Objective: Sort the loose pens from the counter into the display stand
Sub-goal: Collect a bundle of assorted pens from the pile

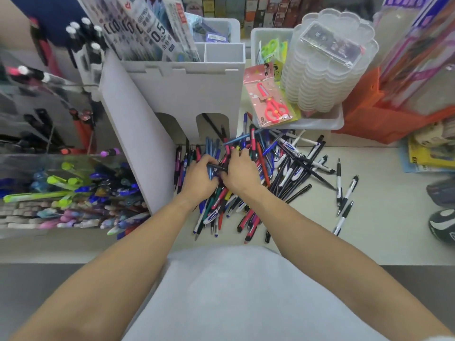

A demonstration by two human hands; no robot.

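A big heap of loose pens (278,166), black, blue, red and white, lies on the pale counter (384,217) in front of the white display stand (172,94). My left hand (199,178) grips a bundle of blue pens at the heap's left side, close to the stand's base. Beside it, my right hand (240,173) has its fingers curled into the pile and pinches a thin black pen (216,166) that points toward the left hand. The two hands nearly touch.
A clear case of coloured pens (73,193) stands at the left. A white tray (317,123) with packaged red scissors (272,104) and stacked clear lids (327,62) sits behind the heap. An orange bag (374,119) is at the right. Three stray pens (344,195) lie apart.
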